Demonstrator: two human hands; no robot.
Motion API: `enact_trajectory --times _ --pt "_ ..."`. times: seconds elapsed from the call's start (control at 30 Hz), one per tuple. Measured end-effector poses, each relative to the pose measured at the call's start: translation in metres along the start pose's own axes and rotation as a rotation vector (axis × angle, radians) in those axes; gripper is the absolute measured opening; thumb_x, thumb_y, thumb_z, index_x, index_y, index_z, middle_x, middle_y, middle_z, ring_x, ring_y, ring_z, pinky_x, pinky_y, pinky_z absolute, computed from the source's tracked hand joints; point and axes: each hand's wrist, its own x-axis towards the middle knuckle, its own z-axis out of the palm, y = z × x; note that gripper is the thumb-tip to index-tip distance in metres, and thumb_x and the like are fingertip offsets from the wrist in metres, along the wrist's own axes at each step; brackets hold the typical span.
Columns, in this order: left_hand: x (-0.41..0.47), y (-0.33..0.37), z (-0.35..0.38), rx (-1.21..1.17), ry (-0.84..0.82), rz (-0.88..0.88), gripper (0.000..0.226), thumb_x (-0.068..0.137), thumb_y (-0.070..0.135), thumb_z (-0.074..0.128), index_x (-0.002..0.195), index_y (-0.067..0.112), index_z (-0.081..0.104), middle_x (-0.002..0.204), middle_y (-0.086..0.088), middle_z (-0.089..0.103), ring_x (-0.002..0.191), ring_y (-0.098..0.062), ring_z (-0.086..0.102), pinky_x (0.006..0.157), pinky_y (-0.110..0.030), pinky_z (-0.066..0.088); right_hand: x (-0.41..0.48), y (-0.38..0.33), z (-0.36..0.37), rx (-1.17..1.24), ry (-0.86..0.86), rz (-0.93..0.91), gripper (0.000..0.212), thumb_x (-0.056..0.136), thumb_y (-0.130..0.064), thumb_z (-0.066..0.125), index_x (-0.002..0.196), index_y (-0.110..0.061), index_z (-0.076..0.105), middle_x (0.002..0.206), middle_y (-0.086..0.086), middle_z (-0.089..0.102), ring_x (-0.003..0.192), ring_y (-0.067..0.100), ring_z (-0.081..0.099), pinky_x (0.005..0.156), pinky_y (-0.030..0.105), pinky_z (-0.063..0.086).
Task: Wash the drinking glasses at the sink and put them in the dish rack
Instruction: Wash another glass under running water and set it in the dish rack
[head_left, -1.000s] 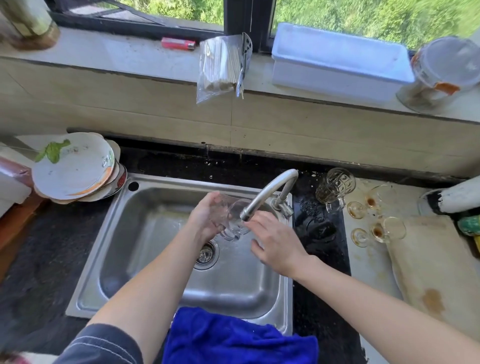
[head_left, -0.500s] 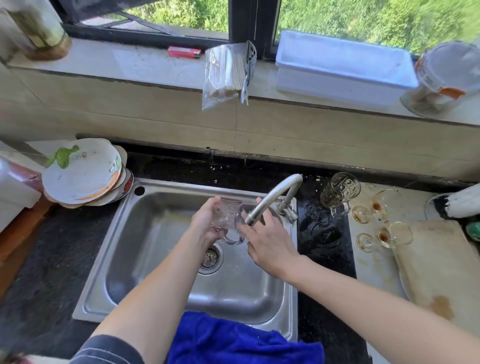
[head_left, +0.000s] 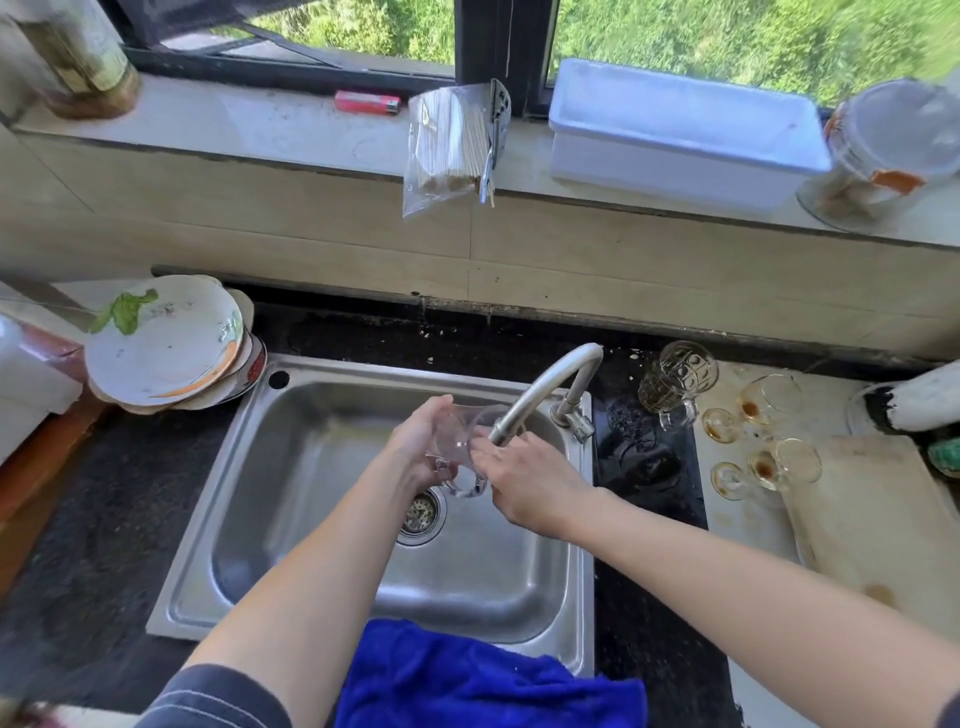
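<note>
1. Left hand (head_left: 415, 447): fingers and thumb are curled round the side wall of a clear drinking glass (head_left: 457, 457), which is gripped firmly and held clear of the basin floor.
2. Drinking glass: it is held over the middle of the sink (head_left: 249, 467), just right of the left palm. It is tilted, with its thick base low above the drain (head_left: 421, 512). The mouth appears to be turned up and rightward to the spout end.
3. Right hand (head_left: 535, 483): it is set on the opposite, right side of the glass, with its fingers (head_left: 485, 452) reaching to the mouth end. Whether they go inside, pinch the rim or merely touch it cannot be told.
4. Faucet (head_left: 545, 387): the spout end is placed directly over the glass, between the two hands. Running water cannot be made out.
5. Deciding relation: the open end faces the right hand, so rubbing and rinsing are judged to fall to it, while the left hand serves as holder.
6. Unwashed glasses (head_left: 769, 431): these are stood on the counter well to the right of the sink, nearer the right hand. Brown residue is seen in several.
7. Dish rack: none can be identified in view.
8. Blue cloth (head_left: 467, 680): it is draped over the near sink rim.
</note>
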Motion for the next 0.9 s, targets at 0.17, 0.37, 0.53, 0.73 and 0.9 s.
enact_trajectory --times 0.17,0.37,0.53,0.73,0.9 --pt "0.000 0.007 -0.010 0.050 0.059 0.020 0.024 0.079 0.040 0.069 0.084 0.018 0.063 0.075 -0.003 0.064 0.055 -0.018 0.055 0.051 -0.023 0.038 -0.013 0.009 -0.001 0.044 0.095 -0.111 0.055 0.079 -0.002 0.040 0.130 -0.011 0.058 0.121 0.009 0.067 0.099 0.028 0.064 0.063 0.036 0.052" --pt "0.003 0.001 -0.003 0.127 0.021 -0.014 0.025 0.075 0.041 0.071 0.084 0.018 0.064 0.065 -0.001 0.060 0.043 -0.016 0.052 0.045 -0.022 0.035 0.000 -0.001 0.002 -0.052 0.089 -0.081 0.041 0.055 -0.012 0.079 0.095 -0.013 0.073 0.097 0.000 0.071 0.078 0.020 0.068 0.052 0.026 0.049" --pt "0.005 0.005 -0.013 0.267 0.014 -0.031 0.051 0.072 0.050 0.071 0.104 0.011 0.068 0.084 -0.010 0.067 0.048 -0.022 0.061 0.048 -0.022 0.044 -0.008 0.010 0.007 -0.026 0.181 -0.149 0.037 0.067 -0.007 0.072 0.104 -0.011 0.072 0.103 0.002 0.072 0.085 0.021 0.067 0.051 0.027 0.048" --pt "0.003 -0.007 -0.033 0.014 -0.244 -0.098 0.060 0.081 0.055 0.064 0.120 0.010 0.062 0.108 -0.014 0.068 0.080 -0.027 0.070 0.072 -0.035 0.054 0.004 -0.007 -0.010 0.184 0.045 0.134 0.038 0.099 -0.041 0.046 0.108 -0.007 0.062 0.098 0.011 0.068 0.093 0.029 0.061 0.077 0.038 0.047" --pt "0.001 -0.003 -0.038 -0.117 -0.367 -0.063 0.048 0.082 0.038 0.066 0.119 0.008 0.059 0.110 -0.014 0.062 0.085 -0.027 0.064 0.074 -0.036 0.051 0.003 -0.012 0.008 0.323 0.049 0.122 0.030 0.097 -0.039 0.047 0.094 -0.013 0.062 0.097 0.004 0.065 0.096 0.027 0.062 0.077 0.042 0.050"
